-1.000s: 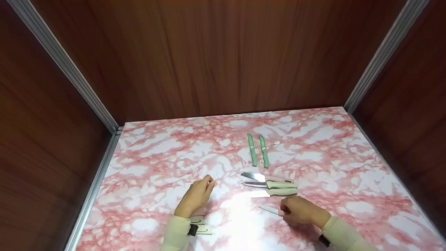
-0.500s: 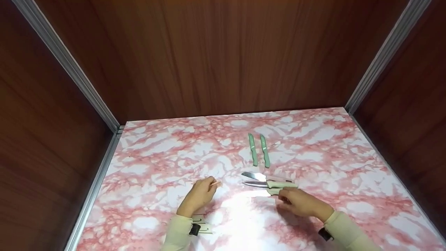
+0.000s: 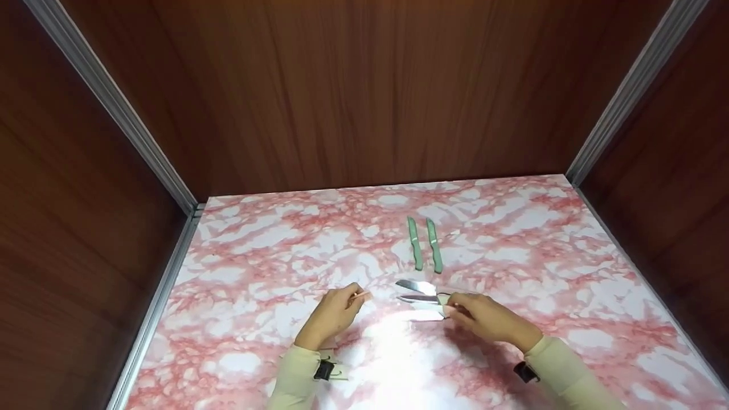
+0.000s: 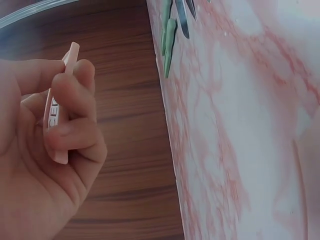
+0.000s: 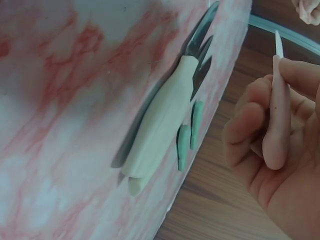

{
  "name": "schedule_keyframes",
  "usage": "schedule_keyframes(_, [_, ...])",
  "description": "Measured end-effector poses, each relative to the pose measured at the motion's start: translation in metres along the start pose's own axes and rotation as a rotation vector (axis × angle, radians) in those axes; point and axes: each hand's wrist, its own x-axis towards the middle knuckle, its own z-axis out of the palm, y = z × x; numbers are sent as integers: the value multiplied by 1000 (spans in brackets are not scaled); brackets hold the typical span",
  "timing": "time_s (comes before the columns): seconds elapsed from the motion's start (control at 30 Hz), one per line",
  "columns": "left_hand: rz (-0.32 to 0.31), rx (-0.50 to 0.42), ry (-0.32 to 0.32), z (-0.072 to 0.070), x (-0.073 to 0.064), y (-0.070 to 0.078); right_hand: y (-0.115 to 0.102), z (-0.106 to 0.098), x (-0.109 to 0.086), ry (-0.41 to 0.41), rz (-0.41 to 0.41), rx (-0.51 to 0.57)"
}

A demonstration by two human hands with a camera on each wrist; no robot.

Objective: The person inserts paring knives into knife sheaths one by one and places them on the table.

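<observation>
In the head view my left hand (image 3: 333, 313) is raised over the table, its fingers curled round a slim pink blade sheath (image 4: 56, 117) with raised lettering. My right hand (image 3: 490, 319) grips a small knife by its pink handle (image 5: 278, 120), and the white blade (image 5: 279, 44) points out past the thumb. Below it, two cream-handled knives (image 5: 160, 117) lie side by side, their handles mostly covered by the right hand in the head view. Beyond them is another bare silver blade (image 3: 416, 286), its handle largely hidden.
Two green knives (image 3: 414, 242) lie parallel farther back. Cream sheaths (image 3: 340, 373) with dark curved marks show partly under the left wrist. The pink marbled table (image 3: 256, 273) is closed in by brown wooden panels (image 3: 342, 97) with metal corner rails (image 3: 621, 91).
My right hand, holding the pink knife, has moved forward and left from the near side of the cream knives to over their handles. The left hand has shifted slightly right with the sheath.
</observation>
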Motion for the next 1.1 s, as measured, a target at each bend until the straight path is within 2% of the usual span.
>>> schedule_keyframes(0.17, [5,13,-9,2,4,6,-4,-4,6,24,-14,22])
schedule_keyframes(0.43, [28,3,-8,6,8,14,-12,-12,19,81,58,4])
schedule_keyframes(0.77, [69,-10,-21,12,14,22,-22,-13,33,171,-4,-35])
schedule_keyframes(1.1, [38,-31,-43,17,16,24,-23,-13,41,178,-6,-51])
